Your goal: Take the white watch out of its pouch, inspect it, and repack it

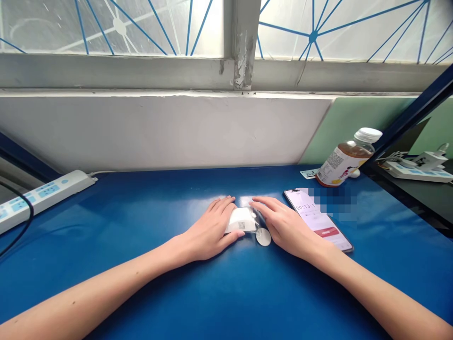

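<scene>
A small white item in clear plastic wrapping (242, 220), with a square printed code on it, lies on the blue table. My left hand (214, 226) rests flat beside it, fingers stretched out and thumb along its near edge, touching the wrapping. A round white disc (263, 237) lies at the item's right end, partly under the plastic. Just right of the disc is my right hand (279, 222), palm down with its fingers extended and nothing in its grasp. What lies beneath the palms is hidden.
A phone (327, 229) showing a timer lies by my right wrist. Behind it stands a bottle of brown drink (345, 160) beside a small card (309, 174). A white power strip (46, 193) with a black cable runs along the left. The wall closes off the back.
</scene>
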The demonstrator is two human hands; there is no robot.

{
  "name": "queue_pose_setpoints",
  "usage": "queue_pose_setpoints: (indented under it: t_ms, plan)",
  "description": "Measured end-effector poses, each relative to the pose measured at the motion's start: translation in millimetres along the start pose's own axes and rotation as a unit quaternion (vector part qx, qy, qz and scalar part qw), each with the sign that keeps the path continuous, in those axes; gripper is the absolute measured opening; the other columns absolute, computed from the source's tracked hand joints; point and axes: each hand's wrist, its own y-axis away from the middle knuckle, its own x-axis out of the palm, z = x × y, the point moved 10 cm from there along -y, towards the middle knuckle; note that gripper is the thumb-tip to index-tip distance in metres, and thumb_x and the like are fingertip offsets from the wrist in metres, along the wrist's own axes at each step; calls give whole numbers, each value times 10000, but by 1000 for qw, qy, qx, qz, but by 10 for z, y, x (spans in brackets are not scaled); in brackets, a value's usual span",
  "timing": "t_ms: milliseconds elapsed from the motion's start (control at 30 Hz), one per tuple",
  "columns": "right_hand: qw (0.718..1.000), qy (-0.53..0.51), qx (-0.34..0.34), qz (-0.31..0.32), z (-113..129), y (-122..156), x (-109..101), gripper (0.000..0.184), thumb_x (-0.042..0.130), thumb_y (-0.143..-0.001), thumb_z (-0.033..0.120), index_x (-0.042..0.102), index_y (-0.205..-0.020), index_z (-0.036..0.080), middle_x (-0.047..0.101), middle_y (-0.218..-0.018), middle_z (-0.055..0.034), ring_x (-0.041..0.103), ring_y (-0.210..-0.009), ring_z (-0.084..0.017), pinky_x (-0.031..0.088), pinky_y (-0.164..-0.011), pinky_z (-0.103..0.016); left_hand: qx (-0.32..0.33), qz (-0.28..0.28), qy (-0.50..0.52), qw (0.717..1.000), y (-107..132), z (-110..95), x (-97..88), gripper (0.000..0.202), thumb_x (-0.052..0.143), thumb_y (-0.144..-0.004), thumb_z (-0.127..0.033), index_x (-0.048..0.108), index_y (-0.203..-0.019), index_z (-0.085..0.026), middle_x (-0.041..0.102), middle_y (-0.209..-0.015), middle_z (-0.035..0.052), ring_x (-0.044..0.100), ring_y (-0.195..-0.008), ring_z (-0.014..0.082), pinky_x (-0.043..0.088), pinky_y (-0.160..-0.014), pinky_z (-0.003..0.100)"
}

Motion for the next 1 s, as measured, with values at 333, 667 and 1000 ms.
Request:
queue_pose_setpoints:
  t_ms: [333,667,1000]
  plan:
    - [989,-41,-135,-49,231,29,-168,351,481,-945,165,588,-1277,210,706,-1181,-110,678,-1047,-237,562,-888,-388,132,-23,59,989,56,-266,-97,548,392,-984,-545,384,-1375,-161,552,-1314,168,508,-1244,305,326,-1126,511]
    - [920,-342,86,-171,-164,-364,-445,111,675,-851,288,732,-882,198,757,-829,-29,685,-709,-177,559,-629,-295,84,-60,45,994,29,-134,-133,394,265,-1033,-302,483,-1343,-191,462,-1448,117,398,-1350,287,325,-1136,478]
    - [912,-310,137,-232,-312,-280,-270,208,600,-899,337,723,-990,195,759,-924,-56,679,-737,-186,551,-651,-310,-141,-177,147,963,60,434,-188,928,662,-836,-497,129,-1513,-153,378,-1468,214,444,-1329,353,416,-1067,524]
